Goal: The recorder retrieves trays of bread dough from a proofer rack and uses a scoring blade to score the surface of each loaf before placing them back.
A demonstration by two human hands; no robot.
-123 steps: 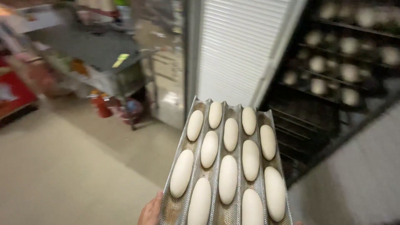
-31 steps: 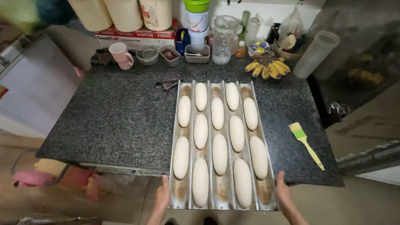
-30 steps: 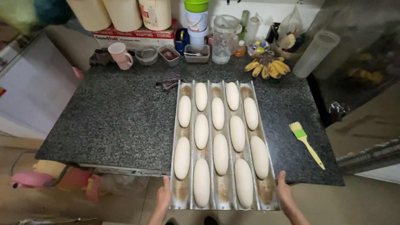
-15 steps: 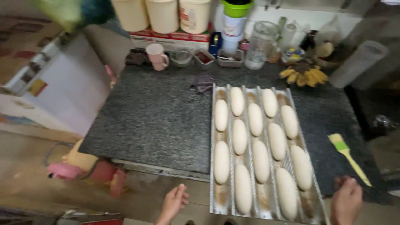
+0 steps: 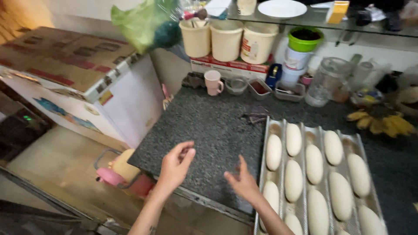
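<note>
Both hands have let go of the dough tray (image 5: 278, 126); left hand (image 5: 175, 165) and right hand (image 5: 244, 182) hover open, empty, above the granite counter (image 5: 209, 130).

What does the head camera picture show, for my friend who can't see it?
Two empty hands, the left hand and the right hand, hover open over a dark speckled counter. To their right a metal tray sits on it, holding rows of pale oval dough pieces. Behind stand a pink mug, buckets and bananas.
</note>
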